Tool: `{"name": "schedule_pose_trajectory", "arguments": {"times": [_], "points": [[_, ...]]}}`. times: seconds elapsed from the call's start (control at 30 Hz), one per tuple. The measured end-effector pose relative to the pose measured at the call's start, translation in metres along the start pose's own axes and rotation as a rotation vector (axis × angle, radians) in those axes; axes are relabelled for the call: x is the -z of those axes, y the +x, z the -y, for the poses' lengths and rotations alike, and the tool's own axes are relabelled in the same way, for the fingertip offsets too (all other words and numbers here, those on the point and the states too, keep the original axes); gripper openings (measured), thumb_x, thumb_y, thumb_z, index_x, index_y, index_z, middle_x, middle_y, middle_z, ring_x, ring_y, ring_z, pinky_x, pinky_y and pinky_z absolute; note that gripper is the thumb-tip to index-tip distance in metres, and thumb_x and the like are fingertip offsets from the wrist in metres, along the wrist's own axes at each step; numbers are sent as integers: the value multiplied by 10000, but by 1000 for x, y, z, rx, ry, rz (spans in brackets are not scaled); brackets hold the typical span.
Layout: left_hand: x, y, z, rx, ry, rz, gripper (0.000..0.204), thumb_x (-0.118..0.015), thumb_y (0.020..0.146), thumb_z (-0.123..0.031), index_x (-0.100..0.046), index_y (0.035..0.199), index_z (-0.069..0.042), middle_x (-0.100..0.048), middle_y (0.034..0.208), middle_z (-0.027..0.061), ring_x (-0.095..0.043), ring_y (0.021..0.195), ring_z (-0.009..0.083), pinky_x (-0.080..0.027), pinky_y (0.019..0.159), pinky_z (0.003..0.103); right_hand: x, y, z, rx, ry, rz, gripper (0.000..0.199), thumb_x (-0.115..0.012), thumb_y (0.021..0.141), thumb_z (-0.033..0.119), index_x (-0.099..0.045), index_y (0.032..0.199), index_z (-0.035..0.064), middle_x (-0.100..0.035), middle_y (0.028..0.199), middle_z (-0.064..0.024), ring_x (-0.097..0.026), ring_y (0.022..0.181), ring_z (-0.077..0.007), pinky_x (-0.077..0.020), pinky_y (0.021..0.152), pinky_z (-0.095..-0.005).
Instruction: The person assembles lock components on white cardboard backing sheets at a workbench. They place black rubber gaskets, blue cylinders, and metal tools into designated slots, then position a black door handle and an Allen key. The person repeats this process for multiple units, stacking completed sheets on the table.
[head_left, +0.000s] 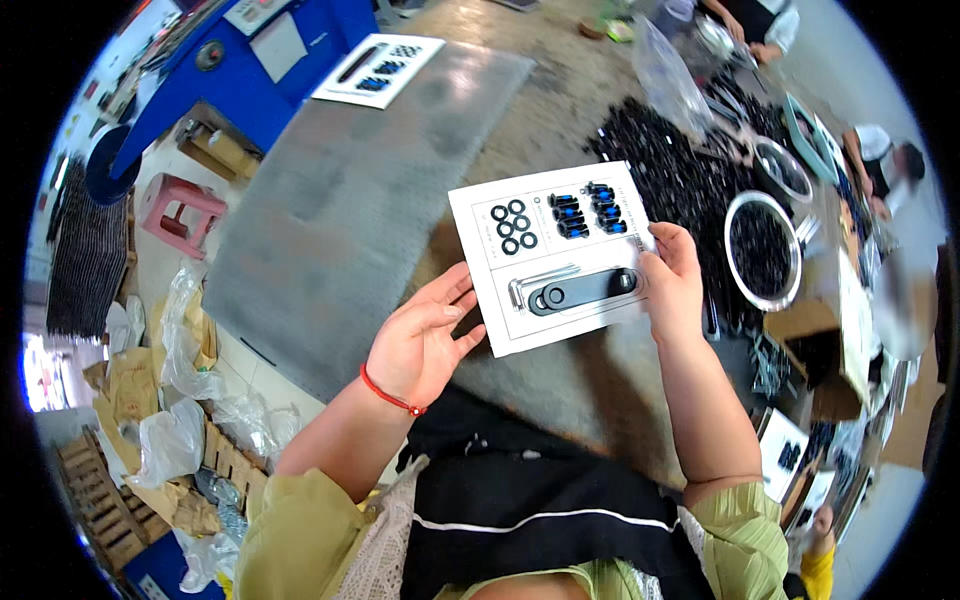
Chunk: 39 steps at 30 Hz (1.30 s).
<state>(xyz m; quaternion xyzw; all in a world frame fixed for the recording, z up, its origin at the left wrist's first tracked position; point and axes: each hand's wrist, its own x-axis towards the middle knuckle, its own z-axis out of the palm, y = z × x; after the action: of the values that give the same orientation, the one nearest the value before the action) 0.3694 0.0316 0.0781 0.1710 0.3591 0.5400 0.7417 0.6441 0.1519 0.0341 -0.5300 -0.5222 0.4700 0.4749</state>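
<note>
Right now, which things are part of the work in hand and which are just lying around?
In hand:
white card with black rings, blue-tipped screws and a tool, held by right hand
left hand, open beside the card

Lying about:
second card
heap of black parts
metal bowl
pink stool

Bright, even daylight is filling the scene, possibly coming from the open area at the upper left, where the floor is washing out to white. Shadows are staying soft and faint under the hands. The white card point(552, 255) is glaring slightly, and the grey metal table point(350, 210) is showing a dull sheen. Straight edges are bending toward the black circular rim, and detail is smearing there.
</note>
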Motion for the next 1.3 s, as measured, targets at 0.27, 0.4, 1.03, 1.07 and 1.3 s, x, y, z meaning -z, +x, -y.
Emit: {"name": "schedule_pose_trajectory", "arguments": {"times": [0.27, 0.4, 1.03, 1.07, 1.3], "points": [[68, 79, -63, -94, -120, -157, 546, -517, 850, -165, -464, 1375, -24, -474, 1381, 61, -405, 1279, 193, -338, 1046, 402, -124, 167, -21, 150, -65, 168, 352, -534, 809, -11, -540, 1161, -19, -635, 1099, -143, -603, 1039, -220, -461, 908, -319], [99, 132, -89, -78, -160, -142, 562, -518, 867, -157, -417, 1389, 23, -444, 1401, 103, -382, 1318, 228, -317, 1088, 412, -172, 248, -40, 216, -149, 240, 306, -582, 840, 68, -549, 1135, -8, -640, 1066, -120, -607, 997, -203, -474, 873, -315], [138, 245, -134, -111, -245, -136, 687, -547, 881, -164, -249, 1421, 139, -367, 1444, 220, -361, 1358, 304, -283, 1150, 413, -280, 400, -50, 284, -407, 408, 443, -597, 903, 325, -564, 1240, 39, -635, 1163, -185, -603, 1073, -317, -452, 942, -392], [141, 244, -133, -114, -160, -131, 693, -561, 883, -174, -257, 1431, 123, -362, 1453, 219, -357, 1364, 302, -286, 1148, 411, -278, 396, -53, 342, -485, 364, 456, -599, 899, 332, -563, 1247, 39, -623, 1187, -194, -589, 1097, -334, -444, 956, -405], [176, 232, -153, -490, 1868, -260, 782, -627, 888, -432, -321, 1483, -27, -273, 1551, 186, -209, 1461, 330, -176, 1188, 470, -231, 286, -58, 533, -840, 279, 675, -650, 862, 338, -415, 1374, -34, -425, 1412, -268, -404, 1308, -416, -334, 1088, -455]]}}
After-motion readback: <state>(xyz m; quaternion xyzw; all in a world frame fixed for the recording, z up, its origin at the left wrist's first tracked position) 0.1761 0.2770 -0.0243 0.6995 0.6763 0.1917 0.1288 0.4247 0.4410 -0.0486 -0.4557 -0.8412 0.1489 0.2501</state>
